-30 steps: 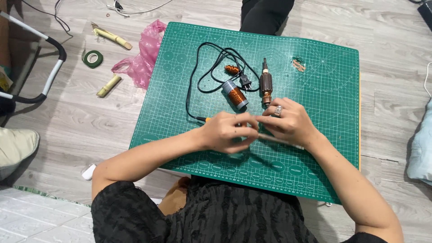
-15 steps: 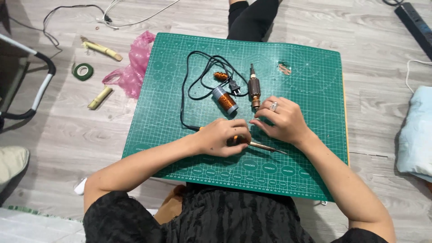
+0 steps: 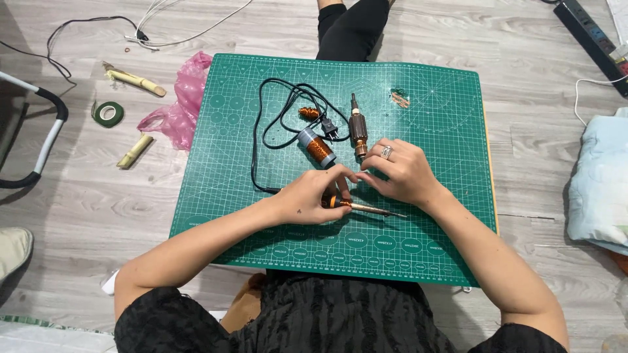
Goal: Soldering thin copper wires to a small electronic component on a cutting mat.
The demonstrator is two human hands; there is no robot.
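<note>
My left hand (image 3: 307, 198) lies on the green cutting mat (image 3: 216, 196), closed around a soldering iron (image 3: 366, 209) with an orange collar. The iron's thin metal tip points right, below my right wrist. My right hand (image 3: 402, 173), with a ring on one finger, rests just right of it, its curled fingertips meeting my left fingertips. Whether anything is pinched there is hidden. Just beyond the hands lie a copper-wound coil (image 3: 316, 148), a motor rotor (image 3: 358, 131), a small copper coil (image 3: 309, 113) and a black power cord (image 3: 275, 114).
Small copper bits (image 3: 399, 98) lie on the mat's far side. On the wooden floor to the left are a pink plastic bag (image 3: 183, 104), a green tape roll (image 3: 108, 114) and two pale sticks (image 3: 135, 150). A pale blue cloth (image 3: 598, 189) lies right, a power strip (image 3: 592, 42) far right.
My hands stay together at the mat's middle. The soldering iron's tip now shows sticking out to the right beneath them. The view has shifted slightly.
</note>
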